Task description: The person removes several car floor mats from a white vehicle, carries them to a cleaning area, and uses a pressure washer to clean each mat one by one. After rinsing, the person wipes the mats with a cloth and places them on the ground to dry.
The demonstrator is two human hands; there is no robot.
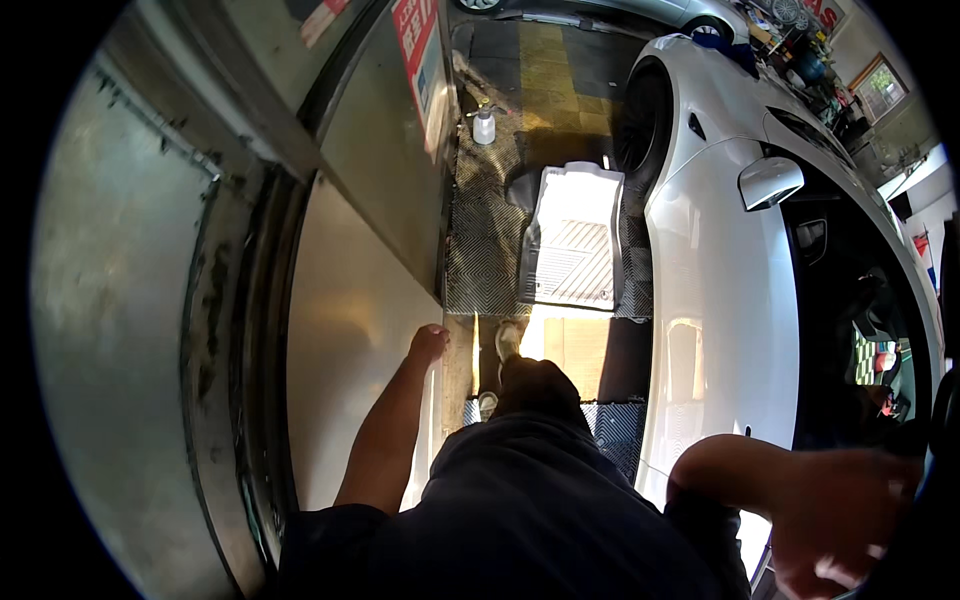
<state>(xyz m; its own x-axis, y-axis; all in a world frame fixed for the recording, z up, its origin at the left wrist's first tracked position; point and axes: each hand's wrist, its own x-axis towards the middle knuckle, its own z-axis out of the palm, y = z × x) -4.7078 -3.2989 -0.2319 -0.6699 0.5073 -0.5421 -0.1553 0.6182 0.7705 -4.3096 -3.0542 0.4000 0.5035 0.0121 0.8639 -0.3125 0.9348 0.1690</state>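
Observation:
My left hand hangs in front of me with its fingers curled in, beside the edge of a metal panel; nothing shows in it. At the lower right my right hand is raised close to the camera, next to the side of a white car. Its fingers are smeared by motion, so what it touches or holds is unclear. On the floor ahead lies a floor mat with raised ribs, glaring in sunlight.
A white spray bottle stands on the floor by the panel. The car's wing mirror juts out on the right. Dark grid tiles and a yellow strip cover the floor. A silver car is parked across the far end.

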